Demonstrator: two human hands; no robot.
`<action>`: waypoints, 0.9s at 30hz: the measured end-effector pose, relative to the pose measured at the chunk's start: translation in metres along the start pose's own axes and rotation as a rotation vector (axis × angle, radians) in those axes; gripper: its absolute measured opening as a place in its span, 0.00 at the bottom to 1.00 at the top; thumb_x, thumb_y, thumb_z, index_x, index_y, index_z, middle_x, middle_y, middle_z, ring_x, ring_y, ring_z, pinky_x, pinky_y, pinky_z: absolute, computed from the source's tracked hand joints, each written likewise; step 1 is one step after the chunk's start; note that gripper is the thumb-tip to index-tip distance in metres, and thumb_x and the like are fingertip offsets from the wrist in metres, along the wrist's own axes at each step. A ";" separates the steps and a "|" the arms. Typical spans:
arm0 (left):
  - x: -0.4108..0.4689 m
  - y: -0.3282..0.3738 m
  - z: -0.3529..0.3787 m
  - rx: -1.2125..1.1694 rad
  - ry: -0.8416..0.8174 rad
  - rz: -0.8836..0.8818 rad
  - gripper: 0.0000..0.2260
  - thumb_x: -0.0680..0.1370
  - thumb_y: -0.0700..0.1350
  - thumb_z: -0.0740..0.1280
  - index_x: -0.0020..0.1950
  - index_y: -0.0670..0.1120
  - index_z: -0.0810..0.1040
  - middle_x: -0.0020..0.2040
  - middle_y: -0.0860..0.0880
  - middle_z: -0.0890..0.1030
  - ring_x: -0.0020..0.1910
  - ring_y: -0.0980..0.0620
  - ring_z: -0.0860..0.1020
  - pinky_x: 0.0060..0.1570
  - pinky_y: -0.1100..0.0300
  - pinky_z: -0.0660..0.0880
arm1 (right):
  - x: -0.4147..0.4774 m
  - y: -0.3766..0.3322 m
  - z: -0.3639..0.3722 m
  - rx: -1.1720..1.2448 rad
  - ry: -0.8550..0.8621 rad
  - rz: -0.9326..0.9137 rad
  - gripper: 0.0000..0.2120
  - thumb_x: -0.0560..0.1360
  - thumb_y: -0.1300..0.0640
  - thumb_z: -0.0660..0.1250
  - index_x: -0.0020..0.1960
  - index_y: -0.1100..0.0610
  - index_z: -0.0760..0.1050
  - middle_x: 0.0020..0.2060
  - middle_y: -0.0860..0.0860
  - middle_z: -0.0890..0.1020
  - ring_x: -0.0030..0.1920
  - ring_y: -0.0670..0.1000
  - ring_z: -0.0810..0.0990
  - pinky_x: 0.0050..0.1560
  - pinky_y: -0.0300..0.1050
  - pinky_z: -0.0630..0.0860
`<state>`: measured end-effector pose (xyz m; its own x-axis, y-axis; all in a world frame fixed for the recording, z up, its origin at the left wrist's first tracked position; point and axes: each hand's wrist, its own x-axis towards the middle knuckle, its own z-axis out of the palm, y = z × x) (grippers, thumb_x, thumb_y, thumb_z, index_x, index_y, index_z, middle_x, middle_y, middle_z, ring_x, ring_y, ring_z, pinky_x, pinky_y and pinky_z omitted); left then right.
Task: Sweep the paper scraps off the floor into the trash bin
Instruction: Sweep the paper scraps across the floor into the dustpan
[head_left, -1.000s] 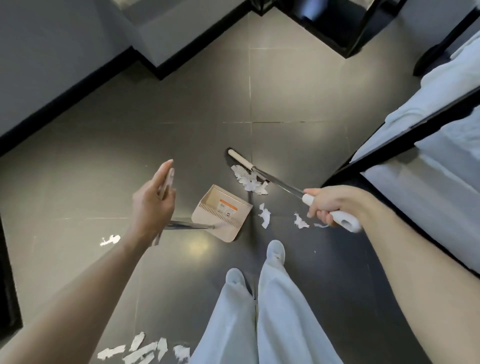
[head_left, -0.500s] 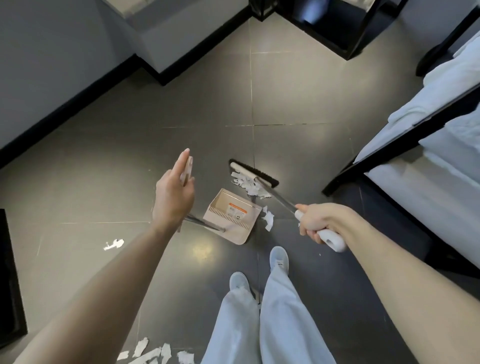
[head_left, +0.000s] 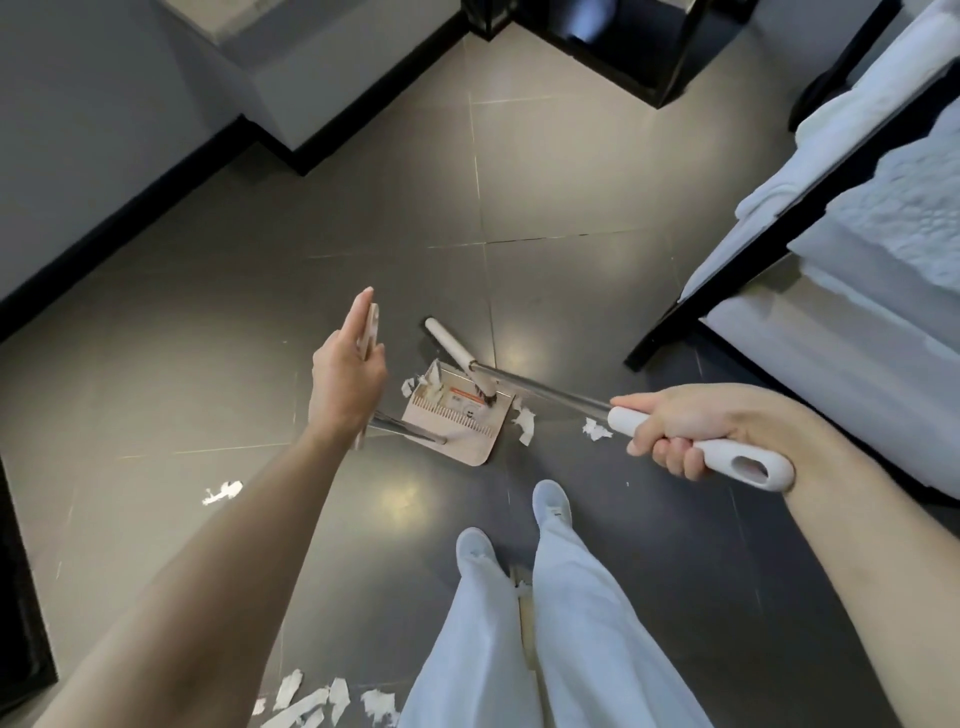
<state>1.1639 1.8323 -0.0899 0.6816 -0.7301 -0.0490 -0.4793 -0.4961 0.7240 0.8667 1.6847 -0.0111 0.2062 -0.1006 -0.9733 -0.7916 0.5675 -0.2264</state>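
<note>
Head view: the right hand (head_left: 675, 436) is curled tightly round the white grip of the broom (head_left: 457, 353), whose head lies across the mouth of the dustpan (head_left: 457, 421). The left hand (head_left: 345, 379) steadies the dustpan's upright handle with fingers nearly straight along it. Its thumb is hidden, so the firmness of that hold cannot be told.

A few paper scraps (head_left: 524, 423) lie in the pan. Others sit just beside it at 3 o'clock, one lies well apart at 8 o'clock, and a cluster lies at 7 o'clock by the frame's lower edge. No trash bin is in view.

A loosely held pan could probably slide or tip under the broom's push, spilling its scraps. The pieces at 3 o'clock lie outside the mouth and could be missed. Light paper may flutter out in carrying.
</note>
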 end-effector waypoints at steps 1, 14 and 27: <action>-0.005 -0.001 -0.001 0.005 0.006 -0.004 0.28 0.77 0.37 0.63 0.74 0.56 0.64 0.58 0.41 0.79 0.56 0.44 0.77 0.58 0.59 0.69 | -0.001 0.002 -0.001 -0.005 0.016 -0.015 0.32 0.78 0.68 0.58 0.74 0.42 0.58 0.21 0.49 0.67 0.19 0.43 0.62 0.16 0.32 0.61; -0.123 0.014 0.011 0.003 0.237 -0.196 0.27 0.78 0.36 0.61 0.75 0.55 0.63 0.64 0.46 0.78 0.57 0.44 0.78 0.58 0.53 0.73 | 0.023 -0.008 0.000 -0.274 0.156 -0.134 0.24 0.77 0.68 0.56 0.66 0.47 0.69 0.26 0.50 0.70 0.21 0.45 0.65 0.28 0.36 0.63; -0.128 -0.015 0.007 -0.202 0.568 -0.485 0.28 0.76 0.32 0.60 0.75 0.48 0.64 0.64 0.63 0.69 0.56 0.81 0.66 0.60 0.80 0.60 | 0.092 -0.014 0.024 -0.914 -0.092 -0.158 0.24 0.75 0.69 0.57 0.68 0.52 0.65 0.32 0.51 0.68 0.27 0.47 0.67 0.21 0.33 0.66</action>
<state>1.0795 1.9298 -0.0992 0.9948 -0.0725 -0.0717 0.0185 -0.5635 0.8259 0.9108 1.6872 -0.0968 0.3638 -0.0349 -0.9308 -0.8878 -0.3153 -0.3352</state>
